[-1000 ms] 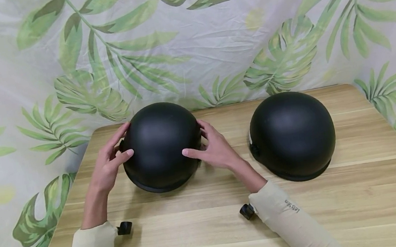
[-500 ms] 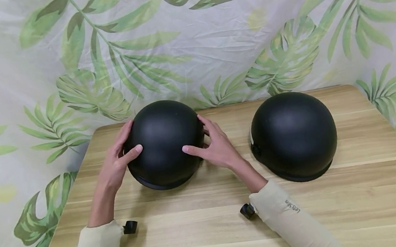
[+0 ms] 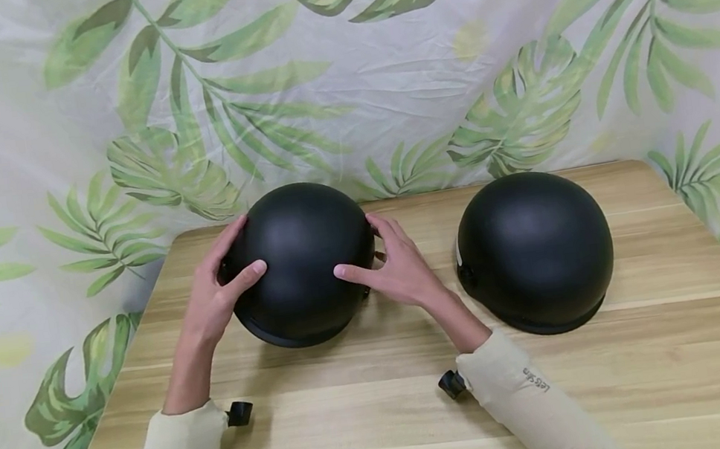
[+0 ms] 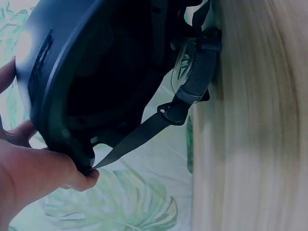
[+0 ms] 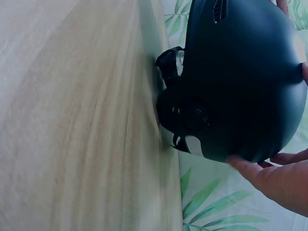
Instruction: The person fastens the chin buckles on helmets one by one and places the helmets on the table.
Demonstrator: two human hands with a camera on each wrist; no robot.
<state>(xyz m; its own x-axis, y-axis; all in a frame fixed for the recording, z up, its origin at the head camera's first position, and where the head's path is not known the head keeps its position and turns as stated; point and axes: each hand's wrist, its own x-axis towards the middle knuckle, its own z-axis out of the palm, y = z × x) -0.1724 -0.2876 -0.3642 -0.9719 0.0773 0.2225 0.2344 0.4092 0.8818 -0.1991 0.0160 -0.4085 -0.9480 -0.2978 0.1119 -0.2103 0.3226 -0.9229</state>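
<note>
A matte black helmet (image 3: 304,261) is held dome up between both hands at the left of the table. My left hand (image 3: 216,291) grips its left side, thumb on the dome and fingers around the edge. On the opposite side my right hand (image 3: 399,268) holds it, thumb on the front of the dome. The left wrist view looks into the dark inside of the tilted shell, its lower rim raised from the table. A black chin strap (image 4: 137,139) with buckles hangs from it toward the wood. In the right wrist view a round knob (image 5: 195,114) shows near the rim.
A second black helmet (image 3: 535,252) sits dome up on the right of the wooden table (image 3: 350,420). Behind the table hangs a leaf-print cloth (image 3: 398,92). Small black devices (image 3: 240,413) stick out from both sleeves at the wrists.
My left hand has slid a little to the right, its thumb now further over the dome. The right hand keeps its hold, and the second helmet stays put.
</note>
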